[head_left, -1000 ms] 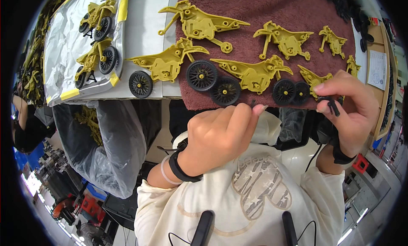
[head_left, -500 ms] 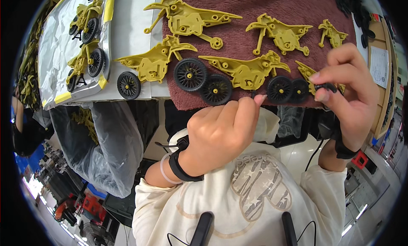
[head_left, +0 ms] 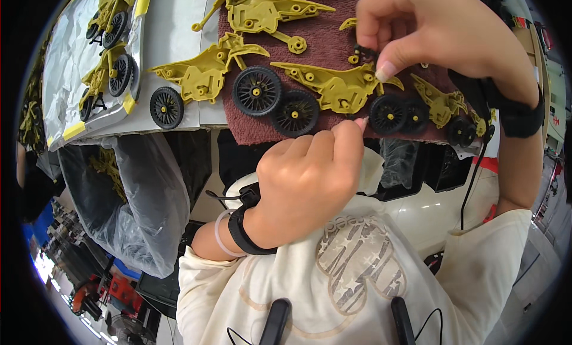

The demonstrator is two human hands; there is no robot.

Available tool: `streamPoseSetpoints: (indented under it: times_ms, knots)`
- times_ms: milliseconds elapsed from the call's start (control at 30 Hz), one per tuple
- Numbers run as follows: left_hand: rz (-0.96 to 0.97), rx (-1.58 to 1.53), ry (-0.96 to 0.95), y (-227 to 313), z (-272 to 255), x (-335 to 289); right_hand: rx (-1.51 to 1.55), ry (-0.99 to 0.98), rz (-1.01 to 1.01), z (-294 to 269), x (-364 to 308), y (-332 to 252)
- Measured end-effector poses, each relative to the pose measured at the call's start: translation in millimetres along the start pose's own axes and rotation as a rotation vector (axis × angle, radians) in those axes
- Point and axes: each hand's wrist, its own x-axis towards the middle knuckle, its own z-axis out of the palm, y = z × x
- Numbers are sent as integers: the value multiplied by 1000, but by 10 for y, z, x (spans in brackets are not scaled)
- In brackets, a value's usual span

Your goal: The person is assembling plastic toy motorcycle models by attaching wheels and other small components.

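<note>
Yellow toy motorcycle body halves lie on a brown towel point(head_left: 333, 40). My right hand point(head_left: 441, 44) reaches over the far right of the towel, thumb and fingers pinching a small black part point(head_left: 365, 52). That part is just above the handlebar end of the front middle body half point(head_left: 342, 92). My left hand point(head_left: 313, 175) is closed at the towel's front edge, below that body half; whatever its fingers hold is hidden. Black spoked wheels with yellow hubs lie close by: a large wheel point(head_left: 257, 91), another wheel point(head_left: 295, 112) left of my left hand, and a wheel point(head_left: 389, 115) to its right.
At the left, assembled toy motorcycles point(head_left: 119, 74) stand on a white tray point(head_left: 65, 86) edged with yellow tape. Another body half point(head_left: 202, 74) and a wheel point(head_left: 166, 108) lie between. Below the table edge hangs a clear plastic bag point(head_left: 143, 208) with yellow parts.
My right hand has moved left and farther from me with the small black part, from the towel's right end to the front middle body half. My left hand stays at the edge.
</note>
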Motion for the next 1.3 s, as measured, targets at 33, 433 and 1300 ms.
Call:
streamPoseSetpoints:
  times_ms: [33, 433, 1300]
  knots:
    - [-37, -23, -18, 15, -28, 15, -149, -58, -37, -1, 47, -60]
    - [-69, -48, -58, 4, -23, 7, -53, -377, 91, -227, 348, -148]
    - [-67, 3, 21, 81, 19, 18, -593, 114, 252, 110, 119, -209]
